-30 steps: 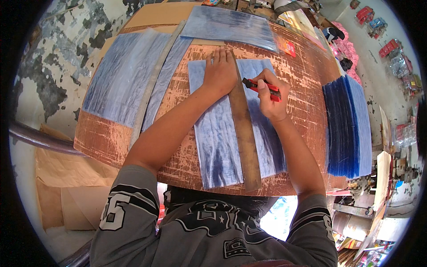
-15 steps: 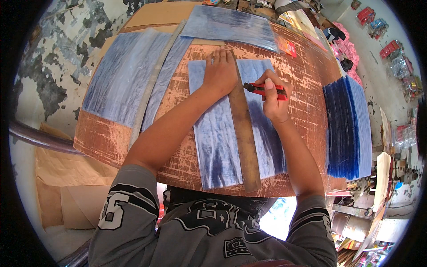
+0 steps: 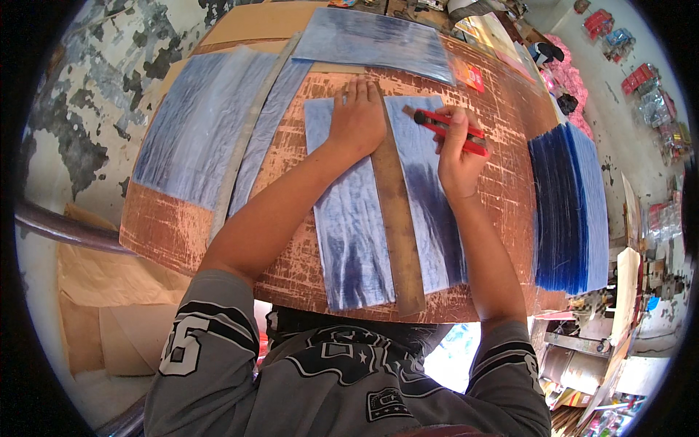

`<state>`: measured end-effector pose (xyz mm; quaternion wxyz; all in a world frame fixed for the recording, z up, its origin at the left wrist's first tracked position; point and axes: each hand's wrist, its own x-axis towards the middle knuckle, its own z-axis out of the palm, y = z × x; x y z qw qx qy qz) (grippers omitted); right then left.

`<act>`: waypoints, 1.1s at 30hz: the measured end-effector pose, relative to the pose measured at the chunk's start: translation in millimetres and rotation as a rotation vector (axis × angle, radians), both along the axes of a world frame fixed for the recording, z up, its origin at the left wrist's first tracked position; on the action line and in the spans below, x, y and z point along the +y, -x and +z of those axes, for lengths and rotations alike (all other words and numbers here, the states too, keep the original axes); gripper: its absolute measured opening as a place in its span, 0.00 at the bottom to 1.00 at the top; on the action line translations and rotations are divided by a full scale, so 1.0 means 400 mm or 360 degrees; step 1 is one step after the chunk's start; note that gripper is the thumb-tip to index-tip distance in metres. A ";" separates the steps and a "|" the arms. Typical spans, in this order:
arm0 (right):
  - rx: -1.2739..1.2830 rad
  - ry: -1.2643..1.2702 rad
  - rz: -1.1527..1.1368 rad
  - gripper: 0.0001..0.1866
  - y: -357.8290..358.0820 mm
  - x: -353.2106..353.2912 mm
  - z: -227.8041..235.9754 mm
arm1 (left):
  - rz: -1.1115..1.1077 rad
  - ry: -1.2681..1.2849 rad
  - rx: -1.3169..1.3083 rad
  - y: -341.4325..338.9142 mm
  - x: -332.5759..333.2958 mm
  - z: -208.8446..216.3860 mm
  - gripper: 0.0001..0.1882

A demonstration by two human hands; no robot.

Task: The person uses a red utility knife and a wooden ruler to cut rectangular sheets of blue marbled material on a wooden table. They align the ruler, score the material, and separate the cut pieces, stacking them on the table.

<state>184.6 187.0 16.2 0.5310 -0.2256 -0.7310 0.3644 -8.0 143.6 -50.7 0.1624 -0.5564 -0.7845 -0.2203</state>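
A bluish translucent plastic sheet lies on the scratched brown tabletop in front of me. Lengthwise across it rests a long, flat brownish straightedge. My left hand lies flat with fingers stretched forward, pressing on the sheet and the straightedge's far part. To the right, my right hand grips a red utility knife. Its blade is out, pointing left toward the straightedge, and appears raised above the sheet's far right part.
More bluish sheets lie at the left beneath a second long strip. Another pile of sheets sits at the far side. A thick stack of dark blue sheets stands at the tabletop's right edge.
My right hand has moved slightly right, away from the straightedge, and turned the knife so more of its red body shows. My left hand has stayed nearly still on the straightedge.
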 end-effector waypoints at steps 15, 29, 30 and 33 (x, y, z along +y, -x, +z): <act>-0.0311 0.0019 0.0152 0.13 0.053 0.020 -0.020 | -0.0021 -0.0001 -0.0031 -0.005 -0.007 0.014 0.32; -0.0366 0.0007 0.0220 0.14 0.062 0.021 -0.023 | -0.0025 0.0002 -0.0040 -0.006 -0.006 0.018 0.32; -0.0371 0.0012 0.0221 0.14 0.063 0.022 -0.024 | -0.0017 0.0004 -0.0027 -0.006 -0.005 0.017 0.32; -0.0379 0.0017 0.0227 0.14 0.063 0.023 -0.024 | -0.0009 -0.0006 -0.0005 -0.005 -0.005 0.014 0.32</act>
